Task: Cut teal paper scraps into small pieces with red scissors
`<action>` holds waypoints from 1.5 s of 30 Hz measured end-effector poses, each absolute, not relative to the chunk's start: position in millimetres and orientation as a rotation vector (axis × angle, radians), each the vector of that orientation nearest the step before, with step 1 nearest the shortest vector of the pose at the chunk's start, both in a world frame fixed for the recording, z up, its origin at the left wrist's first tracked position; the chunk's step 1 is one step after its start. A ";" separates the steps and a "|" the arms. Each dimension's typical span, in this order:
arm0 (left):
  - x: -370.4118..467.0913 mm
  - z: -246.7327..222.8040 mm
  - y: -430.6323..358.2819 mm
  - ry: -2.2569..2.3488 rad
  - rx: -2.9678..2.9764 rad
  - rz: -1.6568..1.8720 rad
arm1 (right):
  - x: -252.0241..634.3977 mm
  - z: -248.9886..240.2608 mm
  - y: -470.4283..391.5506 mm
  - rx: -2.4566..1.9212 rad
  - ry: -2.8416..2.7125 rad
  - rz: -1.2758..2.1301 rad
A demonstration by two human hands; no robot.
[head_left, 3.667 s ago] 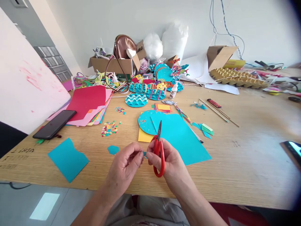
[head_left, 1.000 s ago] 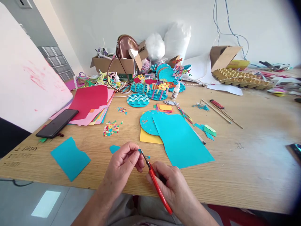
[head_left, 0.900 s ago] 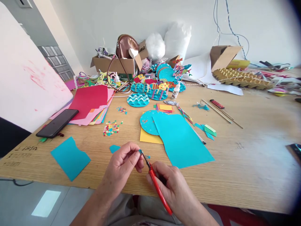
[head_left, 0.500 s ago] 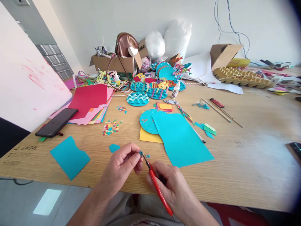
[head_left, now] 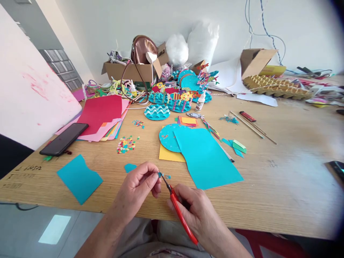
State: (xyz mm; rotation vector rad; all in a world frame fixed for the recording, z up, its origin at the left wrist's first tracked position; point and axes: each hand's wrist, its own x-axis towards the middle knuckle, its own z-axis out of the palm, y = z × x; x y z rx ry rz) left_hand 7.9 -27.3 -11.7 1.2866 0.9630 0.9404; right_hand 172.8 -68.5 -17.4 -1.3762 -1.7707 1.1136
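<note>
Between thumb and forefinger, my left hand (head_left: 142, 184) pinches a small piece of blue paper (head_left: 159, 175), mostly hidden by the fingers. My right hand (head_left: 195, 206) grips scissors with red handles (head_left: 182, 216); their dark blades meet the paper at my left fingertips. Just beyond lies a tiny blue scrap (head_left: 168, 177) on the table. A rounded blue cutout (head_left: 130, 167) sits behind my left hand. To the right rests a large blue sheet (head_left: 208, 157), overlapping a blue disc (head_left: 168, 138) and a yellow sheet (head_left: 170, 154). A smaller blue piece (head_left: 80, 178) lies at the left.
Confetti dots (head_left: 125, 144), a phone (head_left: 64, 139) and stacked coloured paper (head_left: 100, 116) occupy the left. Finished blue paper pieces (head_left: 157, 112) and a glue bottle (head_left: 200, 102) stand farther back. Sticks (head_left: 247, 124), a red cutter (head_left: 247, 116) and an egg tray (head_left: 276, 89) are on the right.
A little more of the blue paper shows at the blades by my left fingertips. Both hands otherwise keep nearly the same place; the whole view has shifted very slightly.
</note>
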 end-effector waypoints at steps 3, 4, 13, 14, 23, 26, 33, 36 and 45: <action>6.2 -11.7 -28.3 0.965 1.272 0.951 | 173.2 -18.4 -69.9 -1.385 -1.782 1.111; 5.7 -11.4 -28.8 0.966 1.265 0.956 | 173.1 -18.8 -70.3 -1.390 -1.788 1.106; 5.4 -11.2 -29.4 0.969 1.269 0.969 | 171.4 -19.3 -69.1 -1.404 -1.831 1.101; 5.2 -11.4 -28.9 0.972 1.278 0.965 | 171.7 -19.5 -69.0 -1.405 -1.835 1.101; 1.5 -9.3 -25.4 1.100 1.335 1.025 | 177.4 -6.7 -66.6 -1.490 -1.840 1.264; 2.4 -9.0 -25.5 1.116 1.313 1.038 | 181.3 0.4 -64.4 -1.506 -1.818 1.349; 1.4 -10.0 -24.5 1.137 1.323 1.035 | 187.3 -2.7 -60.1 -1.384 -1.537 1.806; 1.1 -11.1 -24.2 1.101 1.308 1.069 | 189.6 -8.0 -59.0 -1.280 -1.429 1.891; 11.6 -12.2 -20.6 0.830 0.942 1.036 | 190.9 -20.9 -62.1 -0.827 -1.056 2.059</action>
